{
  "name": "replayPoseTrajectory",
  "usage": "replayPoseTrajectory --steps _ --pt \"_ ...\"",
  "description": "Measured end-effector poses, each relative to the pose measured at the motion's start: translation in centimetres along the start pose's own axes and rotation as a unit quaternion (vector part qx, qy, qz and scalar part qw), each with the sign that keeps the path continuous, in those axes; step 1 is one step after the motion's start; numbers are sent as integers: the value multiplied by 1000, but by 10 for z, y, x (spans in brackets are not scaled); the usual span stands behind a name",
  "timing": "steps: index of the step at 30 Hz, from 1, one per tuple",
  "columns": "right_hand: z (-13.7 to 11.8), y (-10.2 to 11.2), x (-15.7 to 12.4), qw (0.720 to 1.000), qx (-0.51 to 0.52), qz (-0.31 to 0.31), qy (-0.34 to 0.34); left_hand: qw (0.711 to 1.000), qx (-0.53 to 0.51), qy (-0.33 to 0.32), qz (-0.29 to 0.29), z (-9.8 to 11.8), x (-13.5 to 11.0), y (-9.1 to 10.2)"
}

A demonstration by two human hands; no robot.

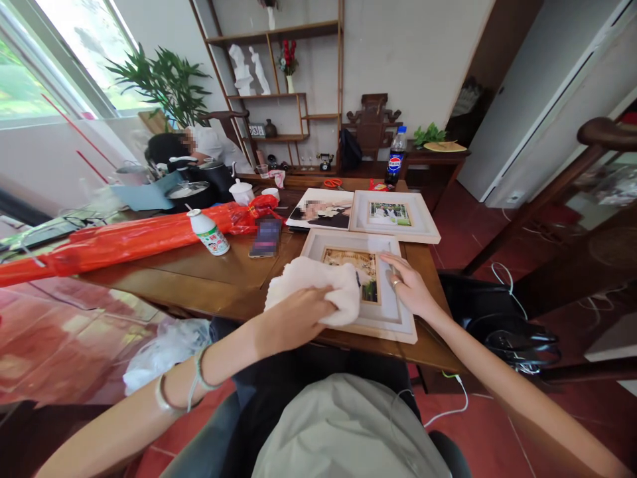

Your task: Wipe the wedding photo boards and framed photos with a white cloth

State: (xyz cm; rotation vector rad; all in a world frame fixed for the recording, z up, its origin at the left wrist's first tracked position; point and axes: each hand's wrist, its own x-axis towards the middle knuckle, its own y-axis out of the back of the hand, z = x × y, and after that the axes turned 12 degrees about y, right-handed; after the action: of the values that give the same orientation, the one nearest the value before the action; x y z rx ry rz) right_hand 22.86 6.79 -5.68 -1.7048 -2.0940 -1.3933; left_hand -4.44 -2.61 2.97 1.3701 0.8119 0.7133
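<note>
A white-framed photo (393, 317) lies flat at the near edge of the wooden table (209, 279). My left hand (293, 318) is closed on a white cloth (318, 282) that rests on the left part of the frame's glass. My right hand (411, 287), a ring on one finger, lies flat with fingers stretched on the frame's right side. Beyond it lie a second white-framed photo (395, 216) and an unframed print (318, 209).
A phone (266, 238), a small white bottle (209, 232) and a long red plastic bag (124, 242) lie to the left. Pots, cups, scissors and a cola bottle (395, 159) stand further back. A person (199, 143) sits at the far end. A black bag (497, 318) sits right.
</note>
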Motion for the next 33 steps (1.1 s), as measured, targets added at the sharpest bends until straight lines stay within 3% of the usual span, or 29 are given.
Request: replayPoseTrajectory --steps 7,12,16,20,22,25,28,33 --pt "2 1 -2 1000 16 -9 15 989 55 48 131 -60 71 -21" --pt "1 0 -1 1000 8 -9 18 982 66 108 141 -83 113 -18" --pt "1 0 -1 1000 8 -6 6 988 101 78 91 -61 98 -15" --pt "0 0 -1 1000 14 -5 1 993 110 46 18 -13 42 -6" --pt "0 -1 -1 1000 11 -3 -1 996 86 -8 -11 9 12 2" --pt "0 -1 -1 1000 8 -1 2 997 55 -46 -11 24 -11 6" --pt "0 0 -1 1000 9 -4 5 997 61 -33 19 17 -1 -7" --pt "1 2 -2 999 20 -15 25 985 50 124 108 -18 58 -34"
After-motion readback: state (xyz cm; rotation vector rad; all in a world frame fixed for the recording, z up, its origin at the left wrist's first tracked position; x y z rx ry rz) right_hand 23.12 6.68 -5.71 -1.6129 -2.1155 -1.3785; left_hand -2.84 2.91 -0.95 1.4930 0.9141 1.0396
